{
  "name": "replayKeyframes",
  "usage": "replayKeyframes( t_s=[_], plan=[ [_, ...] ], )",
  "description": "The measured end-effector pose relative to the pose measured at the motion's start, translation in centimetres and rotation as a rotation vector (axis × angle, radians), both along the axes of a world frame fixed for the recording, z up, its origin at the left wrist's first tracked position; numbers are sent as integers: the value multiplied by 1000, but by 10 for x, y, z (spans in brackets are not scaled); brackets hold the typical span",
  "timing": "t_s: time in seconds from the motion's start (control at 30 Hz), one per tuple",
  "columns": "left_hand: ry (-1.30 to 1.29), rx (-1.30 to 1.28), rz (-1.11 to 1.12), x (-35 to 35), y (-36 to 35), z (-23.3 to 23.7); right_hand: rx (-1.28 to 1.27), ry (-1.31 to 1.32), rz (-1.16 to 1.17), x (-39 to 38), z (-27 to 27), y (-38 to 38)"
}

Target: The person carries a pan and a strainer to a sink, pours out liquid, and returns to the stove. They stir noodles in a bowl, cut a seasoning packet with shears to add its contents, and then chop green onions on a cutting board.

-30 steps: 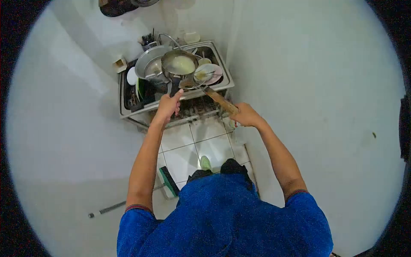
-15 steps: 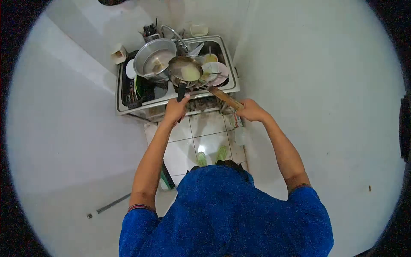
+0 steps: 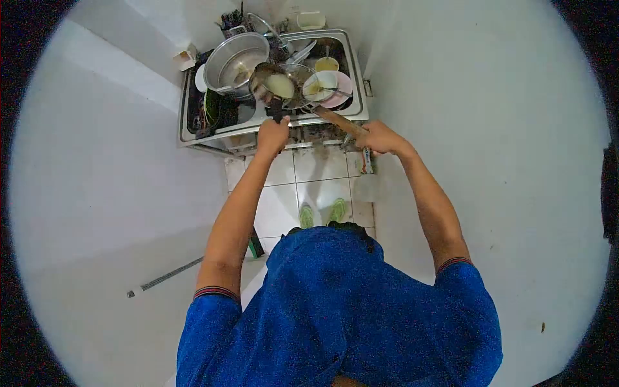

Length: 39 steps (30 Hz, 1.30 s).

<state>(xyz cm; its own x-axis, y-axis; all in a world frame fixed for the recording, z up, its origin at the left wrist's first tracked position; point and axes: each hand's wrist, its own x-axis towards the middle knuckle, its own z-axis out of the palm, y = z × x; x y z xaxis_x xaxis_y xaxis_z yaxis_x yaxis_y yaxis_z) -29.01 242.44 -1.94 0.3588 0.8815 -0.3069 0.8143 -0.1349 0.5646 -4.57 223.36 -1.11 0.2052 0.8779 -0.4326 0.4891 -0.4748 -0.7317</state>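
My left hand (image 3: pixel 273 137) is closed around the black handle of a frying pan (image 3: pixel 258 79), which is over the front middle of the sink. Pale, cloudy liquid or a light patch shows inside the pan. In my right hand (image 3: pixel 382 138) is a flat wooden spatula (image 3: pixel 342 120), its darkened end pointing left toward the sink's front rim. Right of the pan lie a round clear or metal bowl (image 3: pixel 298 76), a white bowl (image 3: pixel 329 80) and a pink plate (image 3: pixel 346 94). A large metal pot (image 3: pixel 218 63) stands left of the pan.
The steel sink (image 3: pixel 225 149) holds stacked dishes, with a cup of yellow contents (image 3: pixel 327 64) at back right. A curved faucet (image 3: pixel 278 40) and a utensil holder (image 3: pixel 232 27) stand behind. Walls (image 3: pixel 464 161) flank the tiled floor (image 3: pixel 322 190).
The view has shifted, so the sink appears higher. The pan has moved a little left relative to the sink, uncovering more of the round bowl. Both hands keep their grip.
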Motion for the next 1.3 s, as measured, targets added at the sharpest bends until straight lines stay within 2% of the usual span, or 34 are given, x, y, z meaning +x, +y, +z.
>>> replayKeyframes(
  t_s=[0.17,0.27,0.37,0.57,0.67,0.8,0.9,0.97,1.07,1.17,1.3],
  plan=[
    [72,174,-69,17,-6,-3,-26,60,53,16,-13,2],
    [133,226,-117,26,-9,-9,-2,103,33,10,7,-1],
    [161,303,-147,31,-13,-18,-12,206,27,16,0,-1],
    [256,352,-169,34,-23,-14,-37,97,14,21,-1,2],
    [257,413,-186,24,-12,-37,0,45,32,19,4,-1],
    [300,483,-162,24,-22,-14,0,100,29,21,-4,-2],
    [319,503,-155,22,-17,-13,-3,32,49,20,-12,0],
    [329,542,-186,17,-13,-14,111,30,100,21,-18,-1],
    [359,636,-231,14,-14,-9,131,6,136,21,-27,-3],
    [430,710,-268,10,-10,-10,34,77,58,15,-23,-9],
    [493,814,-322,7,-4,-8,74,76,49,11,-26,-12]
  ],
)
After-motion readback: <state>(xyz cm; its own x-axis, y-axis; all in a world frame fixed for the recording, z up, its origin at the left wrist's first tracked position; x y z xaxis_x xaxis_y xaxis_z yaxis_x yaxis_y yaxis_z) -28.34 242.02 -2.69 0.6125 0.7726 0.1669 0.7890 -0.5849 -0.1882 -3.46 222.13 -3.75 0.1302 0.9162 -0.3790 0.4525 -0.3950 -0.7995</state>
